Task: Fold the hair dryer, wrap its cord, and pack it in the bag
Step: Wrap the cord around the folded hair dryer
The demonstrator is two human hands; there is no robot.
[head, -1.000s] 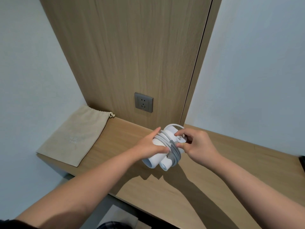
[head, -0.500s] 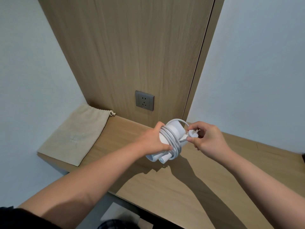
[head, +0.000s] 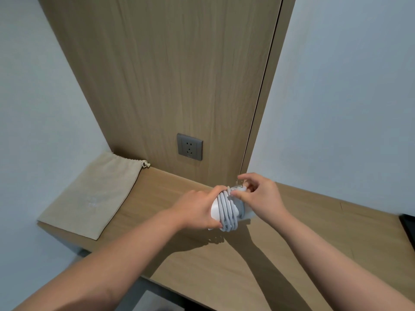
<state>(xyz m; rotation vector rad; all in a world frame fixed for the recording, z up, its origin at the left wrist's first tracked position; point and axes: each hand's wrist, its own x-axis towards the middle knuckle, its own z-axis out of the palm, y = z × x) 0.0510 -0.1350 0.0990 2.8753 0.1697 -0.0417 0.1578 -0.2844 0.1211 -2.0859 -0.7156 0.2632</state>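
Both hands meet over the wooden bench (head: pixel 292 221), a little above its surface, near the wall. From the head view, the left hand (head: pixel 197 209) is closed around the white hair dryer (head: pixel 215 212), with its fingers (head: pixel 221 189) curled over the top and the thumb below. The cord (head: pixel 229 217) lies in several tight loops around the body of the dryer. The right hand (head: pixel 262 198) is touching the far end of the bundle; its fingers pinch the plug (head: pixel 240 187) at the top, thumb and forefinger closed on it. The beige drawstring bag (head: pixel 96 194) lies flat on the left end of the bench, well apart from the hands, with its knotted string toward the wall. A grey socket (head: pixel 189 147) sits in the wood panel (head: pixel 168 75) above the bench.
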